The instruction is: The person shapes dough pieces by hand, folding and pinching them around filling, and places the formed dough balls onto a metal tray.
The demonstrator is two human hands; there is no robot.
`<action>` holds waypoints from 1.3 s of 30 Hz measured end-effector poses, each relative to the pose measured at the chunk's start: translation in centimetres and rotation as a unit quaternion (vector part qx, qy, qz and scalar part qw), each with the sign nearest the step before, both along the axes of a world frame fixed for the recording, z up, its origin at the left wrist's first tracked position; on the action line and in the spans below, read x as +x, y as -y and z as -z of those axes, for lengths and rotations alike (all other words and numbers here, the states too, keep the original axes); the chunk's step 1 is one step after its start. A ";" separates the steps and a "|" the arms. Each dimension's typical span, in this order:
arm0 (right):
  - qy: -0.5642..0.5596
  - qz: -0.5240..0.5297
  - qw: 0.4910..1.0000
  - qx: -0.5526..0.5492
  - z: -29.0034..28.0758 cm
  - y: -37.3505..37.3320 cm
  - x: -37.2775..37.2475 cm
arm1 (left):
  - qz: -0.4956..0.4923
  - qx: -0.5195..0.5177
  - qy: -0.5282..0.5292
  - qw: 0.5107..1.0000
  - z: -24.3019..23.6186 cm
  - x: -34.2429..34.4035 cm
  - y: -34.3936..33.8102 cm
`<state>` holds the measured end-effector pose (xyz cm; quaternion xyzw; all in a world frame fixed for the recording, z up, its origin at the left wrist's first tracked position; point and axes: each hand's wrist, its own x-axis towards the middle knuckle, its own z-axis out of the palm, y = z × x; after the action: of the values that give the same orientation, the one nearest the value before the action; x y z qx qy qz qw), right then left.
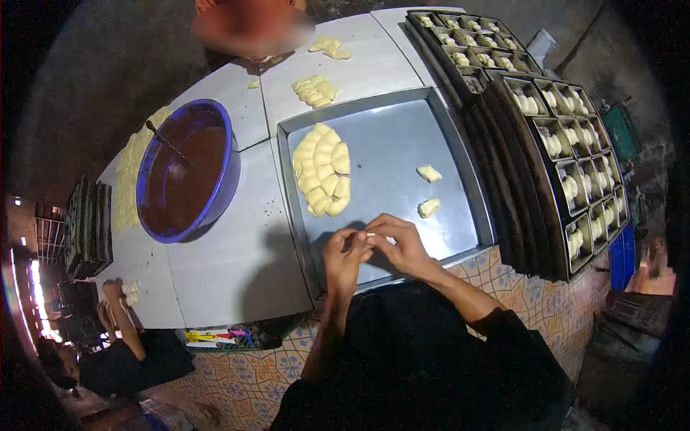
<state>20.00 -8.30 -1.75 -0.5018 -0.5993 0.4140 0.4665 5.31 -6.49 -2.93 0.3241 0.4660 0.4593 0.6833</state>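
Note:
Over the near edge of a large shallow metal tray point(392, 136), my left hand point(343, 255) and my right hand point(401, 244) meet with fingers pinched together. A small pale piece of dough point(370, 235) shows between the fingertips; most of it is hidden. Behind my left hand, a cluster of cut dough pieces point(320, 167) lies packed along the tray's left side. Two small shaped dough pieces point(429, 173) sit apart on the tray's right half.
A blue basin point(233, 154) of brown filling, with a spoon point(167, 142) in it, stands left. Stacked baking tins point(528, 179) holding dough flank the tray's right. More dough point(315, 91) lies beyond it. One person point(251, 29) is opposite; another point(126, 345) is at lower left.

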 end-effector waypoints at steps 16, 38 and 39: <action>0.061 -0.020 0.987 -0.149 7.1 0.4 5.7 | 0.035 0.250 -0.278 0.927 4.2 -1.7 1.5; 0.004 0.027 1.000 -0.015 0.2 2.6 1.5 | 0.093 0.130 -0.119 0.980 1.5 -1.2 5.0; -0.060 0.029 0.995 -0.073 -0.7 2.8 0.5 | 0.084 0.160 -0.111 0.977 1.2 -0.6 4.4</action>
<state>20.54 -11.14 -1.01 -0.5260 -0.5233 0.4721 0.4759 4.74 -10.89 -4.18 0.5158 0.4308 0.4303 0.6027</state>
